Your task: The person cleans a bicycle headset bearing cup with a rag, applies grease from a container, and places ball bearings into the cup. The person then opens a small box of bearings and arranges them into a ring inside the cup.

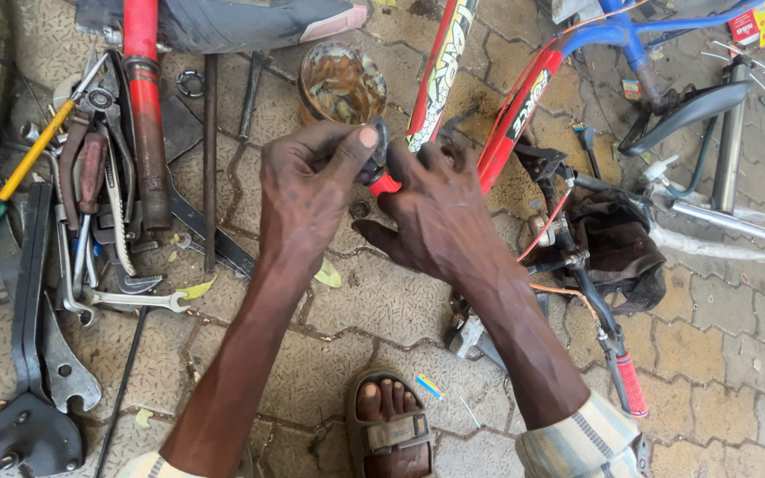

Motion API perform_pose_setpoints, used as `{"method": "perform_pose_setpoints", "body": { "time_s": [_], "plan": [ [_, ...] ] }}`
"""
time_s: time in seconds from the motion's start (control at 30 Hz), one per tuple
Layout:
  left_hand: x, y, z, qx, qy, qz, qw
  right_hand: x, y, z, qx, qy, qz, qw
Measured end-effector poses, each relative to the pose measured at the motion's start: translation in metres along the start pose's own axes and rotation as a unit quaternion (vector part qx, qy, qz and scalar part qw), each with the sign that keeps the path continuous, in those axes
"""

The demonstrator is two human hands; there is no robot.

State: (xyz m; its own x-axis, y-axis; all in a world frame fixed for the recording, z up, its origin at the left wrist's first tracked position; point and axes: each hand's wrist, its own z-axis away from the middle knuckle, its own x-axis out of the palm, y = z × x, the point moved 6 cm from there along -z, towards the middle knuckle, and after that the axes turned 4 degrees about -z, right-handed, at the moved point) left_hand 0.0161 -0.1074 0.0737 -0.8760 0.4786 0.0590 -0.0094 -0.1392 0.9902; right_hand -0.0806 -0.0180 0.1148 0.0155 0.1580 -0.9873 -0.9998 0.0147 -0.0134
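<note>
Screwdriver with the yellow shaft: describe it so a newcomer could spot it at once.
Look to the pile of tools on the paving at far left, beside the red tube. The screwdriver lies diagonally at its outer edge. It alone has a yellow shaft and green handle; the neighbours are grey metal spanners.

bike frame: red, with black and white lettering
second frame: blue
screwdriver: yellow shaft, green handle
handlebar grip: red
paving floor: tan interlocking blocks
sandal: grey-brown
</note>
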Motion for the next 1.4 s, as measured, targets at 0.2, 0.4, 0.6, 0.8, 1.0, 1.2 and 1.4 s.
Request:
{"method": "perform_pose_setpoints", "body": {
  "time_s": [0.2,0.4,0.6,0.8,1.0,1.2,1.4],
  "plan": [
    [0.004,-0.003,0.000,0.013,-0.026,0.087,0.996,0.018,0.002,0.002,-0.022,0.032,-0.075,0.996],
    [-0.013,-0.013,-0.007,-0.061,-0.024,0.268,0.961,0.017,0.049,0.035,0.112,0.240,-0.525,0.809],
    [0.012,-0.015,0.004,-0.143,-0.096,0.339,0.925,0.032,0.023,0.030,-0.006,0.252,-0.865,0.435],
    [0.021,-0.003,0.008,-0.171,-0.119,0.358,0.910,0.032,-0.001,0.027,-0.038,0.237,-0.868,0.434],
    [0.014,0.004,0.012,-0.163,-0.122,0.337,0.919,0.030,0.016,0.038,-0.029,0.344,-0.775,0.530],
    [0.015,0.007,0.011,-0.159,-0.137,0.319,0.924,0.021,0.032,0.038,-0.047,0.377,-0.715,0.587],
    [0.013,0.003,0.012,-0.165,-0.141,0.320,0.922,0.019,0.017,0.045,-0.063,0.356,-0.697,0.619]
  ]
}}
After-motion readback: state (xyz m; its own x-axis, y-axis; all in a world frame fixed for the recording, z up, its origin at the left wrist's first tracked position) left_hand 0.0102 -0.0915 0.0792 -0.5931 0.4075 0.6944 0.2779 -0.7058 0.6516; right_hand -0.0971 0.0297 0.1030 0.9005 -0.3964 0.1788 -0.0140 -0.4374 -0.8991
